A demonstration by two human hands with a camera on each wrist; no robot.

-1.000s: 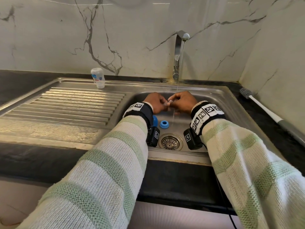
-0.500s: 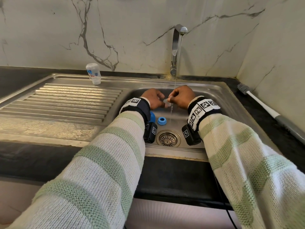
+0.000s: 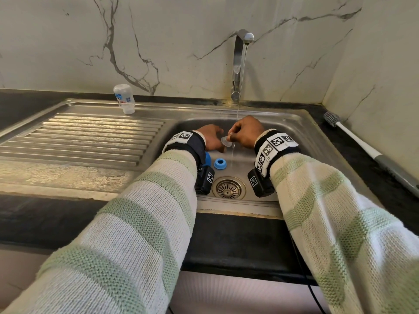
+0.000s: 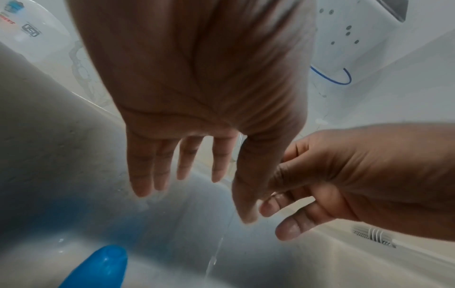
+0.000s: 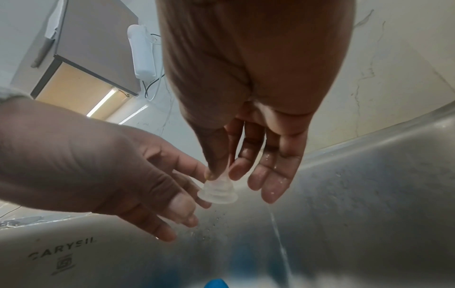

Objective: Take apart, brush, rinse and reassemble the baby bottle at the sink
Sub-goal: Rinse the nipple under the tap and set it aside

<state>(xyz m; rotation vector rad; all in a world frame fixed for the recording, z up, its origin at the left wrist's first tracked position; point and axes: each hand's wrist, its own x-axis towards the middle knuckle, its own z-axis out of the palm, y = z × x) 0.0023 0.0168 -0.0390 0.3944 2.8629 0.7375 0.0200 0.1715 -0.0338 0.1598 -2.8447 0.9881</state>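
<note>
Left hand (image 4: 197, 97) fingers spread, right hand (image 4: 357, 181) beside its thumb, thin water stream (image 4: 216, 251), blue cap (image 4: 98, 267) below

Sink basin (image 3: 294, 141) set in the table (image 3: 56, 223), drainboard (image 3: 90, 134) to its left, tap (image 3: 238, 64) behind. Both hands over the basin under the tap: left hand (image 3: 210, 138) beside right hand (image 3: 246, 132), nipple (image 3: 225, 141) between them. Ring (image 3: 220, 164) and drain (image 3: 230, 188) lie in the basin, nearer. Bottle (image 3: 124, 98) stands behind the drainboard; brush (image 3: 362, 146) lies on the table at right.
</note>
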